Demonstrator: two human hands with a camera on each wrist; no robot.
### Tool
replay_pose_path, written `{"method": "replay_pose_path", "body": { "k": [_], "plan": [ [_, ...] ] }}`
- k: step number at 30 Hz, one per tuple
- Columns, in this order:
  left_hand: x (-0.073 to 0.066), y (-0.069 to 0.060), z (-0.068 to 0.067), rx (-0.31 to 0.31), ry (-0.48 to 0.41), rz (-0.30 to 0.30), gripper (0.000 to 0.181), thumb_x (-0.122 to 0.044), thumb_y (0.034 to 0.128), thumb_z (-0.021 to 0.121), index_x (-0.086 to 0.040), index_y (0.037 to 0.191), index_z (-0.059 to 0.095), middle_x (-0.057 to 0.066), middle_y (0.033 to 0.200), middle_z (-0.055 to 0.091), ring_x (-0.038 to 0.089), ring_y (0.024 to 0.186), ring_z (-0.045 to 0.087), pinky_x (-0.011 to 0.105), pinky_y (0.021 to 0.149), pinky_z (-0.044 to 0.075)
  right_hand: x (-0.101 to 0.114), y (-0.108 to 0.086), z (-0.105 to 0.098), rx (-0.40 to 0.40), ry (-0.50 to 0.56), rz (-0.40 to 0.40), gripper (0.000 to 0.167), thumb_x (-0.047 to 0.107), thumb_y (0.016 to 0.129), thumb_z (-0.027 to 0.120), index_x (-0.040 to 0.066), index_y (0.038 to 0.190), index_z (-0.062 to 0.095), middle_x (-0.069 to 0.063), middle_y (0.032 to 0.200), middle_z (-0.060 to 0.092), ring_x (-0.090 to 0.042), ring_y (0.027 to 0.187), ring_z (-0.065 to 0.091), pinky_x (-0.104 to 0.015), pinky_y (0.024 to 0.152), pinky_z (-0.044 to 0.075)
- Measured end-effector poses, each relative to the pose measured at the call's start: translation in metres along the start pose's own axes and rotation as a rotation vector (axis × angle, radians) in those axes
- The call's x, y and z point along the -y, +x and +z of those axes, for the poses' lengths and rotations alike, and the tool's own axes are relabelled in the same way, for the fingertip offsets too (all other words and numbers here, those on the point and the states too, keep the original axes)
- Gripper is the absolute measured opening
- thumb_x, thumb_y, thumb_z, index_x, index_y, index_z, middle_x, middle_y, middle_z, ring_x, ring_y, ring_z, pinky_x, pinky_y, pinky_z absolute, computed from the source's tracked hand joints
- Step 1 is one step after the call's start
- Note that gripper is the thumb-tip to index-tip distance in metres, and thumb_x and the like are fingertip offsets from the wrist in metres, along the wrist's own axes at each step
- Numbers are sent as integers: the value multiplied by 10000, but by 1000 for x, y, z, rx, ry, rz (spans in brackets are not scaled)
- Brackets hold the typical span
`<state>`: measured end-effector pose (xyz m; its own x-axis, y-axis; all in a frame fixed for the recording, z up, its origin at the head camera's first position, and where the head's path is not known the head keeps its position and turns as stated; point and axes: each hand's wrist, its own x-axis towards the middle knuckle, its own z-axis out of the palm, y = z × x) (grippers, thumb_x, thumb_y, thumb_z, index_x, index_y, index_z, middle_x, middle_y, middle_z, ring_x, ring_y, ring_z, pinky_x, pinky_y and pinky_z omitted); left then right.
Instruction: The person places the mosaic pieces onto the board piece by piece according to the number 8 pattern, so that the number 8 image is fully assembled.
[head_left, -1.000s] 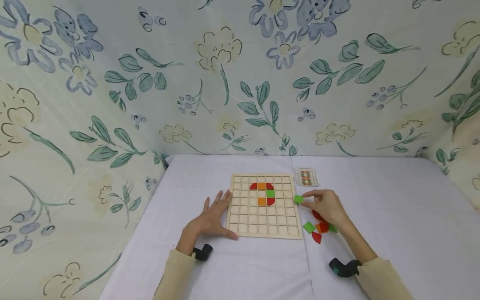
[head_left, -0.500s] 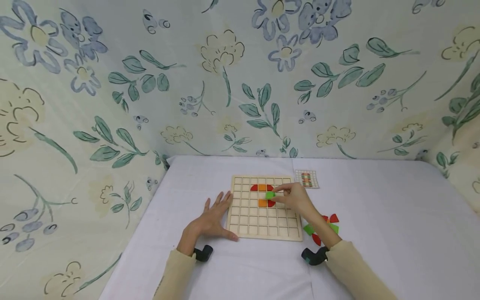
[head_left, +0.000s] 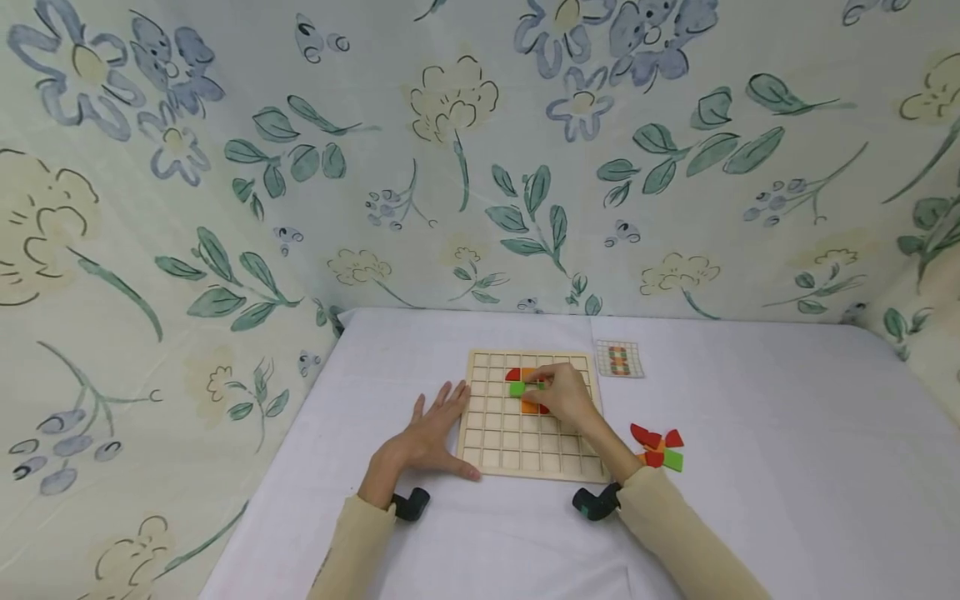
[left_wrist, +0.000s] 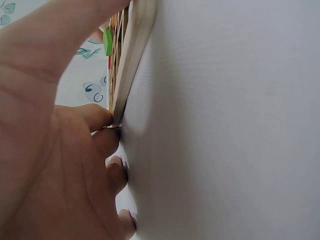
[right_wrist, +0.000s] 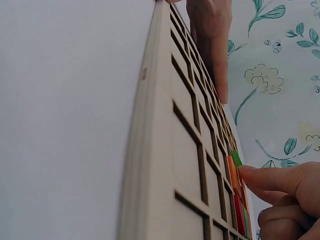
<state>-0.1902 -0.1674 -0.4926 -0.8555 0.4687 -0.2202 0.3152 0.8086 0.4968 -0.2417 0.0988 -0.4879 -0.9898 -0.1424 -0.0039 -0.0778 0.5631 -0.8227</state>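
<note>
A wooden grid board (head_left: 517, 461) lies on the white cloth. My left hand (head_left: 426, 440) rests at its left side, fingers spread along the edge and thumb near the front corner. Above the upper middle cells, my right hand (head_left: 564, 396) pinches a green square tile (head_left: 517, 389) between thumb and index finger; in the right wrist view the tile (right_wrist: 236, 157) looks tilted. Around it sit a red quarter-round tile (head_left: 513, 375) and an orange square tile (head_left: 529, 408) in the grid. My right fingers partly hide other red, orange and green tiles there.
A small pattern card (head_left: 619, 360) lies beyond the board's right back corner. Right of the board, loose red tiles (head_left: 645, 435), a green tile (head_left: 672, 460) and orange pieces lie in a pile, partly behind my right forearm. A flowered cloth (head_left: 450, 167) hangs behind the table.
My right hand has carried the green square tile leftward from beside the board's right edge to over its upper middle cells. The left hand has stayed at the board's edge.
</note>
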Motion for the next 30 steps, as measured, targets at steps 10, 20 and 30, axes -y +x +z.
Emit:
{"method": "replay_pose_path", "body": {
  "k": [10,20,30],
  "plan": [
    [0,0,-1,0,-2,0,1383,-603,697,902,-113,1676,58,41,1768,-3,284,1641,-77,646,1286,-76,-2,4,4,-4,12,-11,194,126,847,852,45,1020,813,38,548,418,-106,511,349,-210,486,269],
    [0,1,0,0,6,0,1390,-610,690,903,-123,1678,55,35,1769,-2,284,1641,-76,648,1285,-78,0,6,8,13,48,-15,160,94,842,852,55,993,820,24,581,458,-124,554,329,-221,518,265],
    [1,2,1,4,19,-9,1394,-617,688,901,-130,1679,50,26,1769,-6,275,1642,-77,643,1288,-74,-1,7,6,33,44,6,208,124,863,840,68,1061,812,39,598,413,-117,560,338,-233,530,287]
  ]
}}
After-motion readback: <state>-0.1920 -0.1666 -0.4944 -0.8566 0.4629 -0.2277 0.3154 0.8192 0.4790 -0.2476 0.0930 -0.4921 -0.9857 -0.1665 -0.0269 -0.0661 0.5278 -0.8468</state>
